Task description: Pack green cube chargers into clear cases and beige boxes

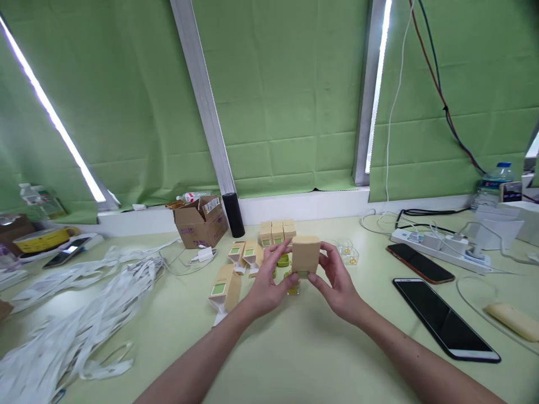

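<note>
Between my two hands a small kraft box (305, 255) is held upright above the table, its lid closed. My left hand (268, 280) has its fingers and thumb on the box's left side. On the right side, my right hand (338, 280) grips it with thumb and fingers. Green round pieces (283, 260) and a clear container with something yellow (294, 289) sit just behind and below the box, partly hidden. Three closed kraft boxes (277, 231) stand in a row behind. Left of my hands are open kraft boxes (225, 287) with green windows.
Clear containers (348, 253) lie right of my hands. Farther right are two phones (446, 320), a power strip (440, 247) with cables and a beige oval object (511, 321). A cardboard box (201, 223), black cylinder (233, 215), charger (205, 254) and white straps (92, 320) are left.
</note>
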A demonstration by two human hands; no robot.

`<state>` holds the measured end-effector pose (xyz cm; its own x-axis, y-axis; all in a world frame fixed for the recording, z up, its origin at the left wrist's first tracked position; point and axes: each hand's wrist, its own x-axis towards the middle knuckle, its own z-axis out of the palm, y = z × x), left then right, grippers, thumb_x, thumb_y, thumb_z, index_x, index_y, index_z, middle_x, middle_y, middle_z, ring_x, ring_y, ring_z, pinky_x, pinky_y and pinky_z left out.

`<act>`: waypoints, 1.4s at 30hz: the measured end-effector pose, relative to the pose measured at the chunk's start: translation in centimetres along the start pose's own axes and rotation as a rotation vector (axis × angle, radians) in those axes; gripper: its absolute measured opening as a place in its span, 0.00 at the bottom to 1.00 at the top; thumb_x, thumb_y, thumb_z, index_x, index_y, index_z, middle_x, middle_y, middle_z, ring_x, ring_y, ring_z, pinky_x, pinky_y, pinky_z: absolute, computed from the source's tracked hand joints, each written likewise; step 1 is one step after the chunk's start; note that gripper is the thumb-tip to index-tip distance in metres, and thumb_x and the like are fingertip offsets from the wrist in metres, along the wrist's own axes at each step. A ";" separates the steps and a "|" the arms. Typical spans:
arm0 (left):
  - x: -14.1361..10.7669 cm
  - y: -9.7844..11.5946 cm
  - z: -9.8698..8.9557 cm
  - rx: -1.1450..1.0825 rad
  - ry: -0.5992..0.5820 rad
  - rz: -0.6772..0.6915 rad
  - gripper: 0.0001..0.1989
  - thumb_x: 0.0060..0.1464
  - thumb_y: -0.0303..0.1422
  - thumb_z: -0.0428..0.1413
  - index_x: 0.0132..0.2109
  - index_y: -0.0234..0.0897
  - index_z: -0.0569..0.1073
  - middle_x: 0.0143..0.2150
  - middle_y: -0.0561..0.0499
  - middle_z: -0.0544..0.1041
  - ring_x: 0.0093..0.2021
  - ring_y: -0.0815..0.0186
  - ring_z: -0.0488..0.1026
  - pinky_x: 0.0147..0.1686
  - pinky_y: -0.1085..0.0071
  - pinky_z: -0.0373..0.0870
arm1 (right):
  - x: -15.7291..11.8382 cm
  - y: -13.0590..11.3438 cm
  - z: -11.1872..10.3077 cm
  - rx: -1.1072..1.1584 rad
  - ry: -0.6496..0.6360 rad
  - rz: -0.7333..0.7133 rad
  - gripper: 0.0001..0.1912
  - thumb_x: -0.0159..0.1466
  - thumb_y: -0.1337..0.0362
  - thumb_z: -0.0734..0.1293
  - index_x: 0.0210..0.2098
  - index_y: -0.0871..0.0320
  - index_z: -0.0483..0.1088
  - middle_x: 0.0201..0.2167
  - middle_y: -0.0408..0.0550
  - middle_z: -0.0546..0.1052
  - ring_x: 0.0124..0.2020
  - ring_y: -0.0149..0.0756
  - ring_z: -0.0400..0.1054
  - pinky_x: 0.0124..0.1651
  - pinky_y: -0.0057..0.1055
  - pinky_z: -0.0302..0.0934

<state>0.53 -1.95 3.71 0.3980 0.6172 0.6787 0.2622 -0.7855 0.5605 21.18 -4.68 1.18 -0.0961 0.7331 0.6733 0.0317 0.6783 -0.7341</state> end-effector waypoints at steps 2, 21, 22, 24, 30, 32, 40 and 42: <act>-0.1 0.0 -0.2 0.029 -0.010 0.046 0.25 0.64 0.34 0.60 0.66 0.45 0.69 0.61 0.39 0.73 0.64 0.51 0.66 0.58 0.51 0.71 | -0.2 0.0 -0.1 -0.228 -0.008 -0.178 0.28 0.72 0.62 0.65 0.69 0.49 0.56 0.63 0.59 0.68 0.64 0.51 0.67 0.64 0.54 0.68; -1.6 -0.5 -0.3 0.605 0.377 0.551 0.10 0.58 0.27 0.61 0.44 0.45 0.69 0.49 0.45 0.78 0.53 0.54 0.67 0.51 0.55 0.68 | -0.5 0.9 0.3 -0.606 0.029 -0.717 0.27 0.68 0.74 0.66 0.63 0.44 0.67 0.53 0.55 0.72 0.59 0.49 0.71 0.53 0.52 0.76; -1.6 -0.6 -0.3 0.600 0.369 0.552 0.11 0.58 0.27 0.61 0.45 0.45 0.69 0.49 0.45 0.78 0.53 0.54 0.67 0.51 0.54 0.68 | -0.5 1.0 0.3 -0.596 0.020 -0.696 0.27 0.68 0.73 0.66 0.63 0.42 0.67 0.54 0.55 0.72 0.59 0.50 0.72 0.53 0.53 0.75; -1.7 -0.6 -0.3 0.593 0.363 0.549 0.12 0.58 0.28 0.61 0.46 0.46 0.69 0.50 0.45 0.78 0.54 0.54 0.67 0.51 0.54 0.68 | -0.7 1.2 0.2 -0.571 0.015 -0.663 0.29 0.68 0.73 0.66 0.63 0.40 0.66 0.55 0.55 0.72 0.59 0.51 0.72 0.54 0.54 0.75; -1.8 -0.7 -0.2 0.560 0.301 0.513 0.19 0.61 0.28 0.60 0.58 0.46 0.69 0.58 0.41 0.77 0.63 0.50 0.68 0.58 0.49 0.69 | -0.6 1.1 -0.3 -0.509 0.030 -0.615 0.34 0.67 0.75 0.64 0.67 0.41 0.64 0.62 0.55 0.71 0.66 0.54 0.67 0.62 0.61 0.69; -1.7 -0.8 -0.1 0.492 0.236 0.501 0.24 0.61 0.27 0.58 0.63 0.44 0.66 0.60 0.39 0.76 0.64 0.49 0.68 0.60 0.47 0.69 | -0.5 0.7 -0.5 -0.484 -0.022 -0.591 0.36 0.66 0.75 0.63 0.70 0.43 0.59 0.66 0.57 0.69 0.70 0.56 0.62 0.65 0.64 0.65; -2.0 -1.3 0.5 0.184 0.138 0.287 0.29 0.63 0.32 0.59 0.68 0.40 0.62 0.59 0.37 0.74 0.60 0.50 0.73 0.59 0.48 0.71 | -1.1 0.5 0.3 -0.311 -0.007 -0.336 0.34 0.69 0.67 0.65 0.72 0.48 0.53 0.63 0.58 0.72 0.65 0.54 0.69 0.63 0.56 0.69; -2.2 -1.4 0.9 0.072 0.175 0.179 0.31 0.63 0.36 0.61 0.69 0.42 0.60 0.58 0.38 0.74 0.57 0.52 0.74 0.54 0.54 0.74 | -1.3 0.7 0.6 -0.232 0.042 -0.232 0.32 0.70 0.65 0.67 0.70 0.47 0.53 0.63 0.59 0.72 0.61 0.52 0.72 0.60 0.53 0.72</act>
<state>0.12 -2.29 1.00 0.2871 0.4618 0.8392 0.2660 -0.8801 0.3933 20.71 -5.18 -0.23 -0.0865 0.5562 0.8265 0.2402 0.8168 -0.5245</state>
